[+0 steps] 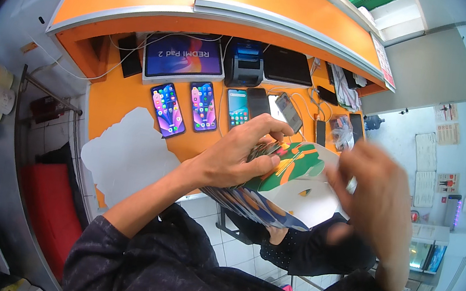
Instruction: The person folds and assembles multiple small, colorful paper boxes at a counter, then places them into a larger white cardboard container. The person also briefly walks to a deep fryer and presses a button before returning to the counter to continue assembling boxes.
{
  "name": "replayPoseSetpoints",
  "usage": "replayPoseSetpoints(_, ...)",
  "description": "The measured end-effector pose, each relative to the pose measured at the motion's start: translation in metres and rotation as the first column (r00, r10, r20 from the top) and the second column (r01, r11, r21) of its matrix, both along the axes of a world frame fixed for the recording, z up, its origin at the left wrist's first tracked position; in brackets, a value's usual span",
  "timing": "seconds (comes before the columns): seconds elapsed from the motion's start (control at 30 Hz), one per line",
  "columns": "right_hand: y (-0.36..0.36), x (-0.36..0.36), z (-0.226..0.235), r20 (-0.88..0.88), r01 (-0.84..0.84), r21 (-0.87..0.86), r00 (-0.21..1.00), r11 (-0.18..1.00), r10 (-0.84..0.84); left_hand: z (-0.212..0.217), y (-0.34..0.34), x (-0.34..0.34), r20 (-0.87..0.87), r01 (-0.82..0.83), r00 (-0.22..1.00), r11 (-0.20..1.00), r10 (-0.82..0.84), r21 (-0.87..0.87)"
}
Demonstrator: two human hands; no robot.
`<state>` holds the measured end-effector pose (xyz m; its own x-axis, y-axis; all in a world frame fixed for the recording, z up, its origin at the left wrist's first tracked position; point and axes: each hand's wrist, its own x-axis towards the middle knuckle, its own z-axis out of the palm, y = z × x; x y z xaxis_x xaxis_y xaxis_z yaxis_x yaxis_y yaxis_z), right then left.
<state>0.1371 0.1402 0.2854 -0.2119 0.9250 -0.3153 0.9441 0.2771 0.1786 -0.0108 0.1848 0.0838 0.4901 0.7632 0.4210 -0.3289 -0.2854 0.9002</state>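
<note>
Green-and-orange printed card, layered into a loose card stack (291,171), is held up over the front edge of the orange surface (124,96) by the left hand (244,153), thumb pressed on top and fingers curled at the far side. The right hand (371,190) is a blur by the stack's pale right end; from where I stand I can't tell whether it pinches anything or merely hovers. What worries me is that single grip: the sheets fan out underneath, so a slack thumb could send the lower ones to the tiled floor (239,253). A careless swing of the stack might nudge the row of phones (203,106), and the left forearm could drag the scalloped white sheet (127,146) off the front left corner. As for containers, a tablet box (186,57) lies along the back edge, seemingly closed, so its contents are anyone's guess; near the right edge sits a clear plastic bag (341,133), its contents too indistinct to name.
</note>
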Motion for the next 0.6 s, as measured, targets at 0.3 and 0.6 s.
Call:
replayPoseSetpoints(0.3,0.033,0.000,-0.083,-0.165,-0.295,-0.488,0.955,0.821,0.245,0.023,-0.027,-0.013,-0.137,0.011,0.990,0.998,-0.018,-0.056)
replayPoseSetpoints(0.6,0.035,0.000,-0.111,-0.107,-0.359,-0.561,0.925,0.746,0.365,0.038,-0.048,-0.017,-0.327,-0.114,0.943,0.984,0.065,-0.134)
